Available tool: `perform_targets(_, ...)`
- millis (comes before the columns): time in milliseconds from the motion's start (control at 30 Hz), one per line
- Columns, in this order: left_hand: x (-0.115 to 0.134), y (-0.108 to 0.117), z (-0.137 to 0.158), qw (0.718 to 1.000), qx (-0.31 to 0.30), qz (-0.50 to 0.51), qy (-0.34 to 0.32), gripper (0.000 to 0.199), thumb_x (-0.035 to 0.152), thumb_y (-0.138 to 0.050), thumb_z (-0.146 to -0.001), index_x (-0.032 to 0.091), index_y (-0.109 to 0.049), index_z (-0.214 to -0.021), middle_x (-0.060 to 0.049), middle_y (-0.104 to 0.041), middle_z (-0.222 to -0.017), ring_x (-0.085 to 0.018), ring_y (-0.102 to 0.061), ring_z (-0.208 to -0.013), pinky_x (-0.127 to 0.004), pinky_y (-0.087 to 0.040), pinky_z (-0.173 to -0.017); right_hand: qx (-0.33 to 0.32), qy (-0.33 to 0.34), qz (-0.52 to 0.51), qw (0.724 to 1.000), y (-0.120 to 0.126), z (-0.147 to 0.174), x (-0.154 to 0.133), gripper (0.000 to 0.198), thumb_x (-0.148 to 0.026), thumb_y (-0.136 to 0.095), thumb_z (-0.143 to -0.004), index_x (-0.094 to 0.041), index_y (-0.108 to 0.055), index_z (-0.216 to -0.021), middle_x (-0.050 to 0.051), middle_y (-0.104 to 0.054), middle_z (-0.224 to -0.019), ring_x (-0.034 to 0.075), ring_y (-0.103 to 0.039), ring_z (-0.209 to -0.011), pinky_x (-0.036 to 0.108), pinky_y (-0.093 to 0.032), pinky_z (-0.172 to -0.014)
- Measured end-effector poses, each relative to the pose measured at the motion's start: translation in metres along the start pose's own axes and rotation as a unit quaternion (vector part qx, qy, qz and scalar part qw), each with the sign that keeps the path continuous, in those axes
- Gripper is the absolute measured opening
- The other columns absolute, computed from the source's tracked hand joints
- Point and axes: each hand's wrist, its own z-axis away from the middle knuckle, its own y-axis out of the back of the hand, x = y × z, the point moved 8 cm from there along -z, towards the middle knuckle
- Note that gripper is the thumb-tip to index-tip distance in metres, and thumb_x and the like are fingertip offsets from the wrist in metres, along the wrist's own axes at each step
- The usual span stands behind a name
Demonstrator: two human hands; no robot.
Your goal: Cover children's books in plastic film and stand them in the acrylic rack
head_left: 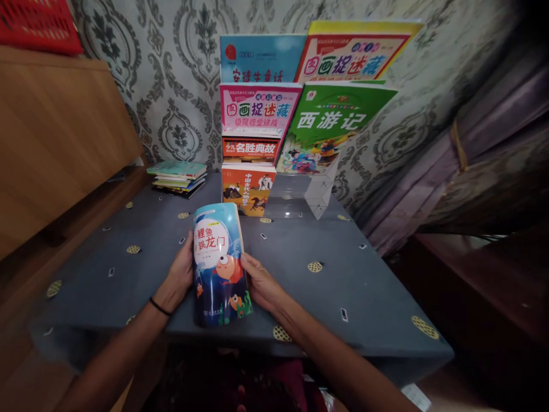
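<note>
Between my two hands is a blue children's book [221,274] with orange fish on its cover, held upright and a little tilted above the table. My left hand [183,266] grips its left edge, with the fingers hidden behind it. On the right edge, my right hand [261,280] is closed with the thumb at the cover's side. Just beyond stands a clear tiered book rack [318,191]. In its left column are an orange book [246,186], a red book [251,149] and a pink book [259,109]. A green book [334,123] leans in its right column.
Higher on the rack stand a light-blue book [261,54] and a red-and-yellow book [351,51]. A stack of books [178,177] lies at the table's back left. A patterned cloth covers the table [317,303]. A wooden cabinet [64,137] borders the left, a curtain [420,171] the right.
</note>
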Motion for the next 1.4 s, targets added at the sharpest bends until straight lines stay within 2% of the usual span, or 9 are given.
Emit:
perform_targets(267, 0.01, 0.018, -0.011, 0.997, 0.004, -0.001, -0.073, 0.042, 0.045, -0.053, -0.099, 0.016, -0.064, -0.127, -0.012, -0.075, -0.118, -0.025, -0.071, -0.11, -0.041, -0.057, -0.099, 0.064, 0.01, 0.047, 0.997, 0.03, 0.0, -0.013, 0.046, -0.055, -0.087, -0.066, -0.02, -0.074, -0.093, 0.003, -0.079, -0.086, 0.024, -0.075, -0.088, 0.039, -0.057, -0.087)
perform_targets(433, 0.022, 0.026, -0.012, 0.986, 0.022, -0.061, -0.151, 0.025, 0.031, -0.074, -0.086, 0.018, -0.072, -0.108, -0.005, -0.078, -0.107, -0.02, -0.074, -0.095, -0.032, -0.059, -0.089, 0.063, 0.0, 0.066, 0.996, 0.038, 0.003, -0.018, 0.043, -0.054, -0.089, -0.064, -0.019, -0.076, -0.086, 0.004, -0.08, -0.084, 0.025, -0.075, -0.084, 0.036, -0.058, -0.081)
perform_targets(633, 0.022, 0.015, -0.005, 0.984, -0.008, -0.09, -0.156, 0.022, 0.021, -0.076, -0.08, 0.016, -0.072, -0.101, -0.004, -0.079, -0.09, -0.016, -0.073, -0.074, -0.028, -0.059, -0.074, 0.059, -0.021, 0.057, 0.996, 0.037, 0.006, -0.019, 0.036, -0.047, -0.09, -0.064, -0.021, -0.077, -0.086, 0.002, -0.08, -0.087, 0.02, -0.075, -0.078, 0.029, -0.059, -0.073)
perform_targets(833, 0.015, 0.01, -0.013, 0.982, -0.043, -0.122, -0.136, 0.032, 0.028, -0.079, -0.077, 0.016, -0.068, -0.105, -0.006, -0.077, -0.091, -0.018, -0.072, -0.078, -0.033, -0.057, -0.08, 0.045, -0.052, 0.085, 0.994, 0.04, 0.003, -0.025, 0.042, -0.048, -0.087, -0.07, -0.024, -0.075, -0.103, 0.004, -0.079, -0.103, 0.025, -0.074, -0.097, 0.036, -0.06, -0.086)
perform_targets(933, 0.019, 0.009, -0.019, 0.969, -0.032, -0.194, -0.148, 0.031, 0.028, -0.074, -0.081, 0.017, -0.065, -0.108, -0.007, -0.075, -0.095, -0.02, -0.07, -0.084, -0.035, -0.055, -0.084, 0.059, -0.062, 0.106, 0.991, 0.048, 0.0, -0.028, 0.039, -0.043, -0.089, -0.069, -0.024, -0.075, -0.1, 0.003, -0.08, -0.096, 0.025, -0.075, -0.094, 0.036, -0.061, -0.086)
perform_targets(1033, 0.03, 0.001, -0.021, 0.917, -0.016, -0.34, -0.209, 0.026, 0.03, -0.063, -0.089, 0.016, -0.061, -0.112, -0.008, -0.07, -0.101, -0.022, -0.067, -0.093, -0.037, -0.053, -0.088, 0.084, -0.066, 0.116, 0.987, 0.058, 0.001, -0.028, 0.039, -0.041, -0.091, -0.066, -0.025, -0.075, -0.097, 0.001, -0.079, -0.084, 0.023, -0.076, -0.081, 0.033, -0.063, -0.077)
perform_targets(1200, 0.039, -0.024, -0.019, 0.815, -0.015, -0.501, -0.291, 0.03, 0.029, -0.058, -0.09, 0.015, -0.056, -0.117, -0.012, -0.063, -0.113, -0.027, -0.059, -0.111, -0.044, -0.044, -0.104, 0.122, -0.057, 0.138, 0.981, 0.082, 0.009, -0.025, 0.045, -0.041, -0.089, -0.066, -0.028, -0.075, -0.108, 0.004, -0.08, -0.092, 0.027, -0.077, -0.082, 0.038, -0.064, -0.077)
perform_targets(1300, 0.036, -0.04, -0.017, 0.721, -0.012, -0.626, -0.296, 0.038, 0.035, -0.049, -0.094, 0.013, -0.05, -0.125, -0.016, -0.055, -0.124, -0.03, -0.051, -0.123, -0.046, -0.04, -0.109, 0.154, -0.056, 0.155, 0.974, 0.099, 0.013, -0.025, 0.051, -0.046, -0.088, -0.065, -0.029, -0.074, -0.11, 0.006, -0.08, -0.099, 0.03, -0.077, -0.087, 0.041, -0.064, -0.081)
perform_targets(1400, 0.037, -0.049, -0.012, 0.665, 0.001, -0.692, -0.281, 0.044, 0.039, -0.043, -0.095, 0.01, -0.047, -0.127, -0.02, -0.049, -0.13, -0.032, -0.049, -0.126, -0.046, -0.043, -0.107, 0.154, -0.061, 0.194, 0.967, 0.108, 0.013, -0.03, 0.051, -0.049, -0.088, -0.062, -0.03, -0.075, -0.108, 0.006, -0.08, -0.099, 0.032, -0.077, -0.086, 0.043, -0.065, -0.082)
